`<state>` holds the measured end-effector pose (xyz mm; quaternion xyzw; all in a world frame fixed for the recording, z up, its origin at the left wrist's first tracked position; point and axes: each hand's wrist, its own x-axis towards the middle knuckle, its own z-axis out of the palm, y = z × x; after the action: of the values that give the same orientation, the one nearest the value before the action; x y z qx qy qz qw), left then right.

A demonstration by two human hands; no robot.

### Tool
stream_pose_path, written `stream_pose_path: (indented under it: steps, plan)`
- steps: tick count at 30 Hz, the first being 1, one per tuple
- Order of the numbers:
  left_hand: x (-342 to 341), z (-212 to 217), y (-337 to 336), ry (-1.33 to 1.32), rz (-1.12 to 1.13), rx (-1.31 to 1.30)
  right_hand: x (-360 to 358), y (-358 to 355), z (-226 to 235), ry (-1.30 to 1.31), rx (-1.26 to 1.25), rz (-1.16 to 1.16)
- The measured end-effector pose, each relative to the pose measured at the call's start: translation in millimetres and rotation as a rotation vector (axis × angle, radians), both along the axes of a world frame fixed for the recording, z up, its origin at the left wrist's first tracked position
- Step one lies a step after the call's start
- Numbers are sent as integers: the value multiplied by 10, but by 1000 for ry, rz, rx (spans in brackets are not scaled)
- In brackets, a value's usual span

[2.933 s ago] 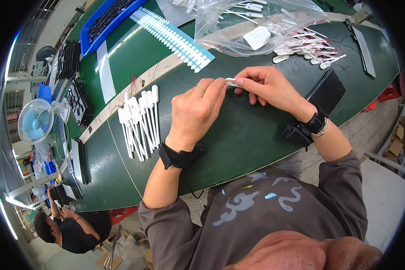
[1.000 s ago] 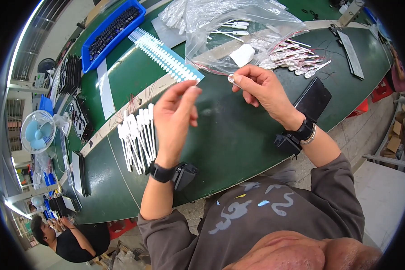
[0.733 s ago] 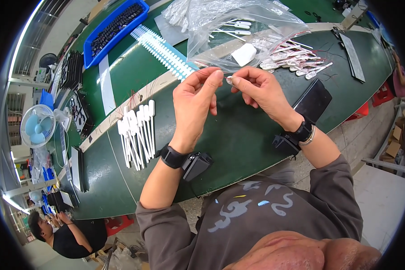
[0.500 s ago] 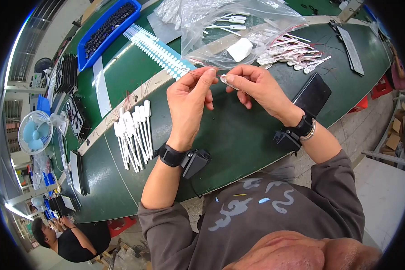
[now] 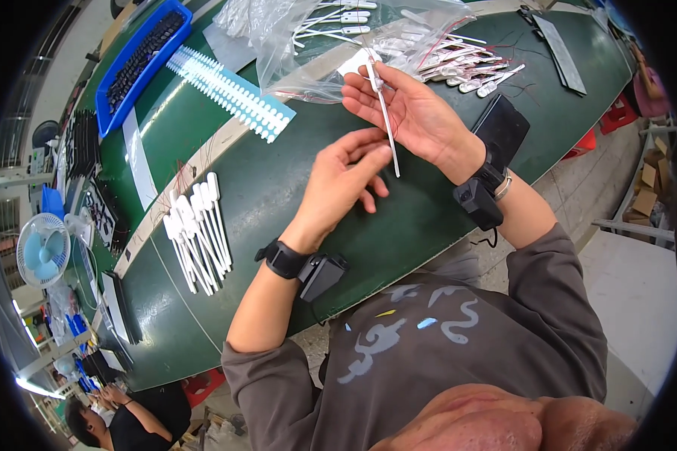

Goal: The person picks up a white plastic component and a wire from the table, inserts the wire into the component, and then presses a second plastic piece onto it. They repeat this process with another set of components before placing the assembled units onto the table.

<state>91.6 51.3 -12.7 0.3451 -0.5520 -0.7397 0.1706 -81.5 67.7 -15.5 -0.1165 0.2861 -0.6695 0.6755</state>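
Note:
My right hand (image 5: 421, 120), palm up, pinches a white paddle-shaped stick (image 5: 386, 113) between thumb and fingers near its wide upper end. Its thin stem slants down across the palm, and a thin red wire shows beside it. Close by the stem, my left hand (image 5: 346, 177) has thumb and forefinger tips drawn together; whatever lies between them is hidden. White paddle sticks (image 5: 195, 225) with wires lie in a bunch to the left. More white paddle pieces (image 5: 474, 68) with red wires are piled beyond my right hand.
A strip of white stickers on blue backing (image 5: 237, 94) lies beyond my left hand, with a blue tray of black parts (image 5: 143, 64) farther left. A clear plastic bag (image 5: 278, 56) lies at the back. A black phone-like slab (image 5: 500, 128) rests beside my right wrist. Another person (image 5: 132, 417) sits lower left.
The right hand has turned palm up, bringing the white stick into view upright. My left hand has come down and right, toward the stem. The whole view has shifted slightly.

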Motion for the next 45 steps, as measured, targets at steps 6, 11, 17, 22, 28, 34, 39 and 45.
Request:
stream_pose_path:
  steps: [6,11,17,22,28,34,39,45]
  plan:
    - [-77,-64,71,47,-134,178,-55,-9,-58,7,-87,-57]
    - [-56,-75,138,155,-130,314,-104,-20,-88,-7,-104,-93]
    - [-60,-35,233,189,-67,344,-149,-57,-145,-21,-81,-130]
    - [66,-15,127,335,23,409,-197,-36,-49,293,-162,-216]
    - [182,-42,-28,549,177,572,-215,-57,-48,399,-135,-304]
    - [17,-62,132,245,343,120,-242,-73,-74,369,-111,-344]
    - [-135,-62,165,223,311,43,-168,-60,-87,330,-125,-276]
    - [-52,-144,125,245,180,248,-93,-43,-86,376,-115,-272]
